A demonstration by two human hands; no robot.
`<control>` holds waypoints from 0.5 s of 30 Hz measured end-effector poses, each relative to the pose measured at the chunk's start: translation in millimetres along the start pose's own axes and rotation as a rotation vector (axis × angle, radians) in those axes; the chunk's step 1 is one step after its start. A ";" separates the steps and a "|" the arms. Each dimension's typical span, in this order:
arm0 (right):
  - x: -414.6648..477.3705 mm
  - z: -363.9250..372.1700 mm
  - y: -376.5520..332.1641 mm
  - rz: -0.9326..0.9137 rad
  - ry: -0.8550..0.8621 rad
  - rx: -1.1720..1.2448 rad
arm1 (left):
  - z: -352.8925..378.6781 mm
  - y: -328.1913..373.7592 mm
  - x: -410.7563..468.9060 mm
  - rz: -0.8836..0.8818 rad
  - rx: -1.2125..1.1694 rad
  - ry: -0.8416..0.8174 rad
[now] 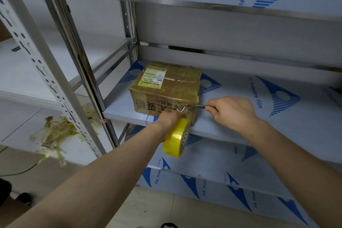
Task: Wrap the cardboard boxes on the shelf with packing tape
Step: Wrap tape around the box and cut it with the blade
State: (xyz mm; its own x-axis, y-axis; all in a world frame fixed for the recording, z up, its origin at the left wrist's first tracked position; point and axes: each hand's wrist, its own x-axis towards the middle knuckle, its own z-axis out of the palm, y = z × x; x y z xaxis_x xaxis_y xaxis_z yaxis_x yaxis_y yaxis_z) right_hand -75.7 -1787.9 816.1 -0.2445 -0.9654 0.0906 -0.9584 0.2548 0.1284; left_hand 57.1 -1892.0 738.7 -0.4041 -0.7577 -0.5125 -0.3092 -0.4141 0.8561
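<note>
On the shelf (240, 96), one taped cardboard box (166, 87)

This looks like a storeroom or parcel-packing area. Steel racks fill the view: a slotted upright (46, 77) at left and a wide metal shelf (240, 122) whose blue-printed "PE Protective Film" wrapping (281, 96) is unpeeled. On that shelf sits a taped cardboard box (166, 89) bearing a printed shipping label (152, 77). A roll of yellow packing tape (175, 138) and a thin strip of tape (200, 106) at the box's corner suit packing work, as does a heap of crumpled used tape (53, 133) on the neighbouring rack. The floor (157, 207) is plain pale tile.
</note>
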 end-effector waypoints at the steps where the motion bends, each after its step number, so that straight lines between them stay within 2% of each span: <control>1: -0.1 -0.9 -2.2 -0.009 -0.008 -0.038 | 0.1 -0.2 -0.2 -0.004 0.004 0.005; 7: 8.3 16.2 -8.8 -0.054 -0.069 -0.298 | 1.2 1.9 1.3 0.020 0.048 0.036; 9: 5.8 29.5 -3.1 -0.057 -0.129 -0.264 | 1.8 1.8 1.0 0.022 0.070 0.038; 12: 2.5 43.8 24.9 0.154 -0.241 0.110 | 1.3 1.1 0.7 0.006 0.057 0.039; 15: -0.5 51.5 56.5 0.473 -0.333 0.637 | 1.2 2.0 -1.5 -0.001 0.048 0.040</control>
State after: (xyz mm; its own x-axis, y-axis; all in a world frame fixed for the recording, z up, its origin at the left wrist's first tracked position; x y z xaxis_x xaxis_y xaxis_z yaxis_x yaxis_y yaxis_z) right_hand -137.2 -1775.9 772.5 -0.5743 -0.7567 -0.3123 -0.6202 0.6512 -0.4373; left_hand 56.1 -1891.0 741.1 -0.3693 -0.7775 -0.5091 -0.3511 -0.3904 0.8510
